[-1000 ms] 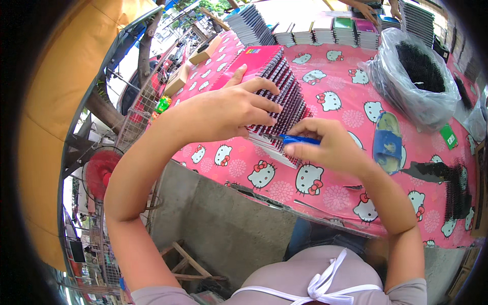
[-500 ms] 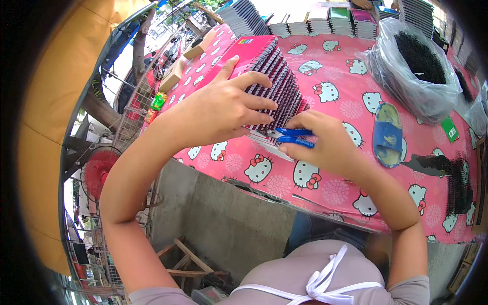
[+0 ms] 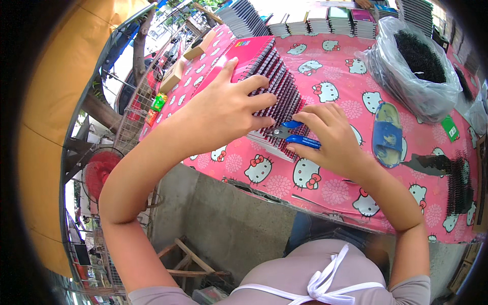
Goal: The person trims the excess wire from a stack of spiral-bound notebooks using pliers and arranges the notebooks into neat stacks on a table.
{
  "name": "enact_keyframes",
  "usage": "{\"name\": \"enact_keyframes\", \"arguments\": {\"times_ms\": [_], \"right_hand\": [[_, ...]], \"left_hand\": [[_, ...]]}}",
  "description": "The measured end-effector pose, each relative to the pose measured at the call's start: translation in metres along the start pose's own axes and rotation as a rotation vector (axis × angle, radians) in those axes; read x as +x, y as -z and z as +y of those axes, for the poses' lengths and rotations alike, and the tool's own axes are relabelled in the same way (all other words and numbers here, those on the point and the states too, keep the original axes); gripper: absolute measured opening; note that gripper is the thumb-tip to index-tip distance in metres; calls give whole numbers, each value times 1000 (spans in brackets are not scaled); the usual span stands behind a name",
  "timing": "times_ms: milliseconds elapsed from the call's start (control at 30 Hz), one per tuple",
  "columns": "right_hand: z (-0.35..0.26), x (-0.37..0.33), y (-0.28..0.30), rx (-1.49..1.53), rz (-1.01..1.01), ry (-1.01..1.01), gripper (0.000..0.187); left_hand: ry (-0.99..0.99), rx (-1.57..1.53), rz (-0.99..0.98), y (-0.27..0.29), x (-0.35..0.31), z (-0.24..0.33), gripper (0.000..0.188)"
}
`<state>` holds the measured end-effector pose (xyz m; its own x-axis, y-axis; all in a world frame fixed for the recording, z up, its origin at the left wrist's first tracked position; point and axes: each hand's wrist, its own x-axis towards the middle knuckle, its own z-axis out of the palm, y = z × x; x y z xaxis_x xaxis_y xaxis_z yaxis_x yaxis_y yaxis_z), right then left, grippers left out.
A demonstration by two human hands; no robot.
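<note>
A tall stack of red-covered spiral notebooks (image 3: 249, 47) stands on the table, its wire-bound edges facing right. My left hand (image 3: 229, 104) rests against it with spread fingers, the thumb on the top cover and the other fingers along the coils. Low on the stack, my right hand (image 3: 333, 132) holds blue-handled cutting pliers (image 3: 304, 141). Their handles are parted, and the metal head points left at the coils near the bottom. The tips of the jaws are hidden among the coils.
A pink patterned cloth (image 3: 277, 185) covers the table. On the right lie a blue slipper (image 3: 387, 134), a clear plastic bag (image 3: 432, 96) of black coils and loose black coils (image 3: 459, 185). More notebook stacks (image 3: 319, 21) line the back, where another person's hand (image 3: 364, 4) shows.
The pliers' handles have spread apart, and their metal head now shows more. My right hand has opened wider and shifted slightly right. My left hand stays nearly in place on the stack.
</note>
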<state>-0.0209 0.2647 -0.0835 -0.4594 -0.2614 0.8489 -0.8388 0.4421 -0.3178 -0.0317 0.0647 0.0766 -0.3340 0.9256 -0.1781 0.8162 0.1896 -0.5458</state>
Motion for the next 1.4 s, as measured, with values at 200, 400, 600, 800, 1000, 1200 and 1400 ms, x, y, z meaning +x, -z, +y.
{"name": "enact_keyframes", "arguments": {"times_ms": [200,400,600,800,1000,1200,1400], "right_hand": [[8,6,-5,536,-290,-415,39],[17,18,-1,929,-712,-1022,43],[-4,-13,-1,156,-127,-208,45],[1,-12,-7,20,25,-56,44],[11,6,-4,701,-497,-683,37],[8,-3,-8,784,-500,-778,41],[3,-11,-7,81,-16,-56,37]], "left_hand": [[-23,6,13,3,-1,-3,28],[11,90,-135,12,6,4,33],[-4,210,-184,6,22,20,39],[-1,228,-355,7,26,14,37],[4,200,-373,11,27,15,38],[-11,130,-444,2,37,22,41],[2,137,-469,1,36,20,39]]}}
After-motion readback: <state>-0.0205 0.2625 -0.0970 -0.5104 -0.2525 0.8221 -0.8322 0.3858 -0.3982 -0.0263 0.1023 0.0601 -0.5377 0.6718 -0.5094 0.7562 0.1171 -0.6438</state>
